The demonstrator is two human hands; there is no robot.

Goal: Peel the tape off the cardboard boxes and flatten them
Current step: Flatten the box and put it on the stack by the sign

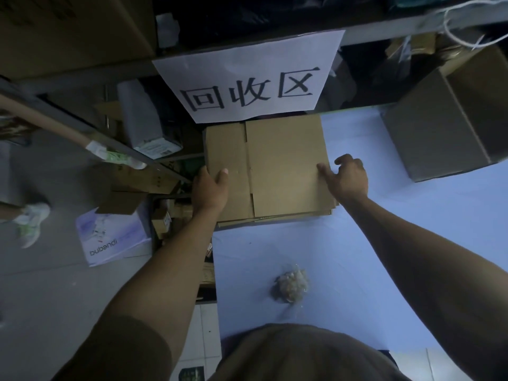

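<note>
While the left hand grips the left edge of the flattened box atop the stack under the sign, and the right hand rests loosely open at its right edge, stacking appears complete; next, fetch the unflattened box.

Flattened cardboard stacked at the far left of the blue bench

A flattened brown box lay flat on top of a low stack of other flattened cardboard, whose edges showed beneath its near side. Its flaps were spread open, with creases running away from the viewer. An unflattened cardboard box stood well apart at the far right. A crumpled ball of clear peeled tape sat nearer on the bench.
</note>
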